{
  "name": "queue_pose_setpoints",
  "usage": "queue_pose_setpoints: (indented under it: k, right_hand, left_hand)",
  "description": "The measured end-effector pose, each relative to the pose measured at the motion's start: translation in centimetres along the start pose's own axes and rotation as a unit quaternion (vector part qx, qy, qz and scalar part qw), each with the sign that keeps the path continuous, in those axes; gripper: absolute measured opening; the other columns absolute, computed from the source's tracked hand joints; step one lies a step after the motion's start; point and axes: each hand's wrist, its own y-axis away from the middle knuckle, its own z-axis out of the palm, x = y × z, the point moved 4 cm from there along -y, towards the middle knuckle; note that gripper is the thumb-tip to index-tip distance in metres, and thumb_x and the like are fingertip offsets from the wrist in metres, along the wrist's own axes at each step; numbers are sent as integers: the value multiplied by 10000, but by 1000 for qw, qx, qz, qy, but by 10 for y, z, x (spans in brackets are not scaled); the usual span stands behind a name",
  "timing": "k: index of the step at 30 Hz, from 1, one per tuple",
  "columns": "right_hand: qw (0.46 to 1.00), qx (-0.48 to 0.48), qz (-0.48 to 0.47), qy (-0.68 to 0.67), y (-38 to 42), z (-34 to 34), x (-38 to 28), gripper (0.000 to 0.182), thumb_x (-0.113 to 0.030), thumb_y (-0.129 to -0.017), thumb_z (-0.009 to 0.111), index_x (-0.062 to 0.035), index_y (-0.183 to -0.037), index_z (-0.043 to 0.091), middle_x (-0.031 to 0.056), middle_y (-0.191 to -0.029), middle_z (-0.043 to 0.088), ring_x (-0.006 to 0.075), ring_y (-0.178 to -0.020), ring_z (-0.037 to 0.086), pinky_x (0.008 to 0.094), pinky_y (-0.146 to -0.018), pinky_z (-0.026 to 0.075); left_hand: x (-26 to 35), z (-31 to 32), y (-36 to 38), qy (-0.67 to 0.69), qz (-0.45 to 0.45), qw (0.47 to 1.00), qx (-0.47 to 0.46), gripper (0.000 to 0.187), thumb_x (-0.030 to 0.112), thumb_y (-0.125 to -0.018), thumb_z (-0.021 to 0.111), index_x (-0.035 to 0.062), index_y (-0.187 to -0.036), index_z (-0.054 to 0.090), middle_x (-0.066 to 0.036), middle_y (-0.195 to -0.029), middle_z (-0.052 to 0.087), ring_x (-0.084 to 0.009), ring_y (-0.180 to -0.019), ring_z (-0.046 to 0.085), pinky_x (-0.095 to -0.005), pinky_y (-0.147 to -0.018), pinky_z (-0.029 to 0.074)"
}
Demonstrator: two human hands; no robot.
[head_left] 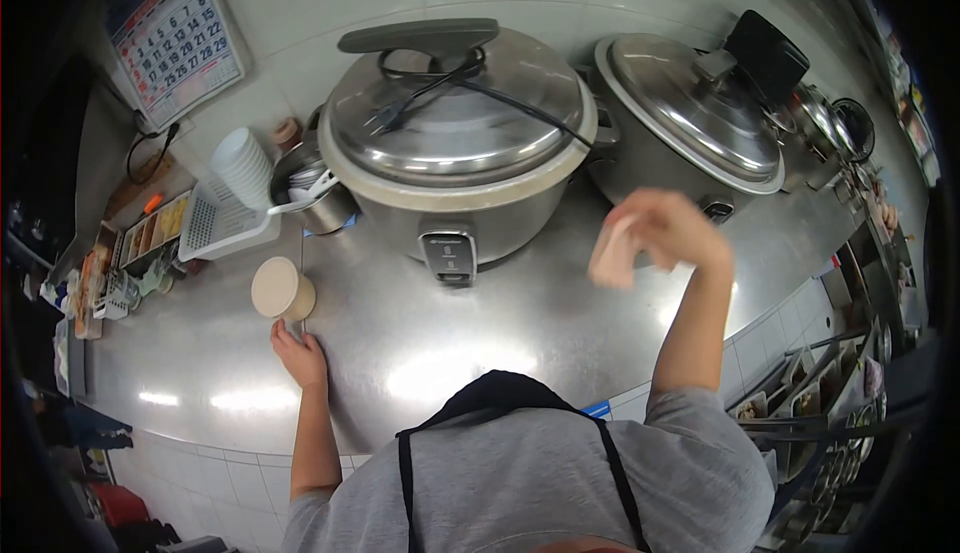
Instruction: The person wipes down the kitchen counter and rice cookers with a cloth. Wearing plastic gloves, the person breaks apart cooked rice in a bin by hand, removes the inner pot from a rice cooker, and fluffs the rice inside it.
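Note:
A lidded, cream-coloured round tub (pixel 283 290) stands on the steel counter (pixel 370 353) at the left. Against its near side rests my left hand (pixel 299 354), with the fingers apart and touching the tub's base. My right hand (pixel 668 229) is raised over the right part of the counter, in front of the second cooker (pixel 640 165). It is blurred, its fingers curled around a pale pinkish thing (pixel 615 253) that is too smeared to name. Between and beyond my hands sits a large rice cooker (pixel 455 193) with its lid on.
A black cord and grey handled piece (pixel 420 38) lie on the rice cooker's lid. At the back left are a metal pot (pixel 325 213) with utensils, a white basket (pixel 232 238) and stacked white cups (pixel 241 158). Food containers (pixel 800 393) line the right side.

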Motion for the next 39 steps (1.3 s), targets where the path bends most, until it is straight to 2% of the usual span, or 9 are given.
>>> queue_pose_setpoints:
  k: [5, 8, 11, 16, 23, 25, 27, 31, 39]
  right_hand:
    - [978, -144, -113, 96, -28, 115, -35, 256, -65, -831, 579, -55, -1080, 635, 100, -1001, 621, 190, -888, 619, 332, -776, 499]
    - [974, 72, -215, -19, -62, 96, -108, 304, -183, -893, 566, -59, -1169, 601, 82, -919, 635, 166, -807, 605, 310, -720, 488]
    - [969, 178, -167, 49, -124, 77, -152, 334, -325, -909, 508, -137, -1176, 579, 155, -964, 659, 321, -864, 623, 385, -758, 477]
    - [933, 169, 58, 312, -197, 49, -164, 447, -516, -908, 436, -166, -1088, 645, 146, -1031, 658, 336, -991, 610, 433, -844, 478]
    - [949, 105, 200, 221, -231, -48, -80, 268, -68, -828, 509, -23, -1082, 581, 199, -925, 658, 358, -862, 644, 422, -730, 518]
    - [905, 244, 106, 330, -268, -63, -74, 310, -4, -801, 493, -65, -1094, 573, 165, -799, 659, 275, -702, 659, 386, -605, 529]
    - [832, 284, 67, 471, -297, -51, -98, 331, -44, -812, 504, -48, -1140, 554, 207, -985, 658, 344, -921, 643, 427, -770, 517]
    - [840, 273, 109, 455, -327, -26, -143, 258, -77, -848, 490, -21, -1068, 612, 217, -1101, 618, 373, -1025, 590, 445, -877, 471]
    - [869, 280, -160, 375, -356, 22, -219, 221, -185, -853, 562, -4, -961, 628, 235, -974, 633, 366, -958, 605, 435, -798, 484]
  left_hand:
    - [3, -2, 1, 19, 10, 1000, -7, 509, 45, -788, 553, -39, -1261, 385, -225, -1294, 404, -391, -1203, 390, -447, -1006, 336]
    - [0, -3, 0, 45, 11, 999, -7, 519, 40, -775, 566, -30, -1259, 391, -224, -1294, 401, -389, -1198, 392, -442, -1005, 336]
    - [-3, -5, 0, 110, 13, 994, -10, 548, 41, -751, 587, -29, -1258, 391, -226, -1286, 395, -391, -1184, 399, -429, -1002, 348]
    - [-10, -11, 1, 191, 21, 981, -9, 593, 2, -739, 598, 14, -1291, 382, -198, -1317, 342, -333, -1109, 451, -385, -902, 428]
    - [-18, -13, 2, 286, -27, 957, -43, 591, 8, -747, 599, 27, -1296, 382, -169, -1323, 331, -270, -972, 498, -355, -824, 451]
    - [-10, -12, -1, 267, -13, 961, -67, 574, 11, -748, 595, 20, -1286, 393, -187, -1320, 345, -310, -1010, 514, -378, -862, 456]
    - [-8, -13, -2, 268, -18, 961, -72, 569, 13, -749, 597, 18, -1281, 397, -195, -1321, 349, -329, -1028, 515, -388, -882, 453]
    - [-5, -16, -3, 264, -19, 961, -84, 567, 19, -750, 601, 9, -1279, 397, -204, -1327, 348, -351, -1064, 507, -394, -901, 453]
    - [-3, -16, -3, 268, -8, 959, -93, 562, 12, -751, 601, -4, -1273, 393, -207, -1330, 333, -365, -1131, 468, -398, -945, 445]
